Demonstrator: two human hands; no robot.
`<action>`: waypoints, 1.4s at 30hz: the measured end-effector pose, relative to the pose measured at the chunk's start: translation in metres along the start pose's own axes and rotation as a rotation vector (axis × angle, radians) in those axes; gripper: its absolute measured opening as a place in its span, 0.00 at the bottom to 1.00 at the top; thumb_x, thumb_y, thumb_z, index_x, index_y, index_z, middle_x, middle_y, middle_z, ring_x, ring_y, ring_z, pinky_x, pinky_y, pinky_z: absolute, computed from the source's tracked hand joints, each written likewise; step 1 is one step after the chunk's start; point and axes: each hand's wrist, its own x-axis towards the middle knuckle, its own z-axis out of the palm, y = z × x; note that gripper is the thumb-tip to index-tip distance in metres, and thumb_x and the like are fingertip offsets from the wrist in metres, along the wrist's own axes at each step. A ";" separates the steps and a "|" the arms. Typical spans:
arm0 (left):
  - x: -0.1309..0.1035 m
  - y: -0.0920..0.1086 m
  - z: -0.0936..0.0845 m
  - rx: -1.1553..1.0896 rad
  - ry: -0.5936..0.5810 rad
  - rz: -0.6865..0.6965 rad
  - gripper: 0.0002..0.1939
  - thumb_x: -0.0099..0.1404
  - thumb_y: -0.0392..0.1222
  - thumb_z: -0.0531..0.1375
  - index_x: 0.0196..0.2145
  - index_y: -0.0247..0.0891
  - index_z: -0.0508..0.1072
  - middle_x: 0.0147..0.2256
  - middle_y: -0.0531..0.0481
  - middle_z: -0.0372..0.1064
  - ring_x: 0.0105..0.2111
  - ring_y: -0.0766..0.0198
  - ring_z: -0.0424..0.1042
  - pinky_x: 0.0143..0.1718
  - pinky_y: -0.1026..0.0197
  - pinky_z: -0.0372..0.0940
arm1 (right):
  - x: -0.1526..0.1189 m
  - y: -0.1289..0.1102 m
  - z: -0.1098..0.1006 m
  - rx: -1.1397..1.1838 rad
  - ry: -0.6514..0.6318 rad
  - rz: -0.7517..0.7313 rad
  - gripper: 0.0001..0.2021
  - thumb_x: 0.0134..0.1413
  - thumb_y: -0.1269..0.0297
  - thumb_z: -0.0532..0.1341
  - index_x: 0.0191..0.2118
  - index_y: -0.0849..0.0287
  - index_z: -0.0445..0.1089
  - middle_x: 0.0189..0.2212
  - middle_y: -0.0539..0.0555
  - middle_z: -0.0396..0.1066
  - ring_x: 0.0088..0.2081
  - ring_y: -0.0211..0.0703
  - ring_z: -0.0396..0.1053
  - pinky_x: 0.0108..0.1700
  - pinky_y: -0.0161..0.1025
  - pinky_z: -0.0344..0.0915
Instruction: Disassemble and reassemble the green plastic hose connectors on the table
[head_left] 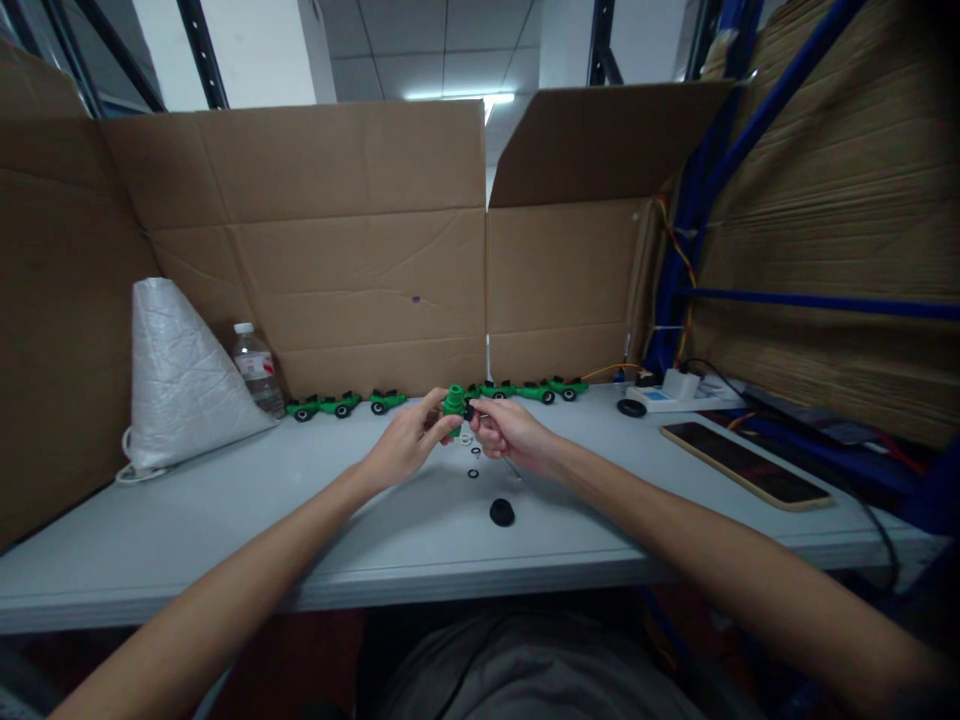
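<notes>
In my left hand (409, 440), closed at the centre of the table, is a green plastic fitting (454, 402) with a ringed top, held upright between thumb and fingers. My right hand (514, 432) pinches a small black part (469, 411) against the fitting's right side. A thin, light rod (514, 468) shows beneath the right hand; whether the fingers touch it I cannot tell. On the table below the hands lie a small black ring (473, 474) and other tiny rings. Closer to me is a round black cap (502, 513).
Green pieces with black round parts stand along the back, left (324, 406) and right (534, 391). A silvery bag (187, 380) and a water bottle (257, 365) stand left. At right are a phone (742, 463), a power strip (682, 392) and a black disc (631, 408). Cardboard walls (360, 260) surround the table.
</notes>
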 end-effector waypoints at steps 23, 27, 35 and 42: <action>-0.001 -0.001 0.005 -0.010 0.075 -0.027 0.21 0.70 0.57 0.65 0.50 0.41 0.67 0.41 0.50 0.72 0.33 0.64 0.69 0.34 0.62 0.62 | -0.001 -0.001 0.007 -0.240 0.065 -0.141 0.21 0.68 0.46 0.60 0.30 0.57 0.69 0.17 0.45 0.59 0.17 0.33 0.52 0.19 0.33 0.57; -0.001 -0.007 0.005 -0.028 0.105 -0.019 0.20 0.70 0.55 0.65 0.48 0.41 0.66 0.37 0.53 0.70 0.32 0.66 0.69 0.34 0.63 0.61 | -0.002 -0.001 0.009 -0.232 0.044 -0.137 0.22 0.67 0.44 0.61 0.32 0.58 0.70 0.18 0.45 0.60 0.17 0.33 0.52 0.19 0.33 0.56; 0.001 -0.011 0.007 -0.202 0.093 -0.024 0.19 0.70 0.54 0.65 0.47 0.40 0.64 0.35 0.54 0.68 0.30 0.67 0.71 0.32 0.63 0.64 | 0.000 0.002 0.007 -0.245 0.015 -0.149 0.23 0.66 0.41 0.61 0.33 0.58 0.70 0.19 0.46 0.61 0.19 0.33 0.55 0.20 0.33 0.58; 0.002 -0.007 0.008 -0.371 0.122 -0.050 0.22 0.67 0.55 0.68 0.46 0.40 0.64 0.34 0.55 0.66 0.29 0.69 0.70 0.30 0.66 0.66 | 0.003 0.006 0.005 -0.220 -0.030 -0.135 0.26 0.62 0.35 0.62 0.36 0.57 0.69 0.24 0.46 0.62 0.21 0.33 0.56 0.22 0.34 0.60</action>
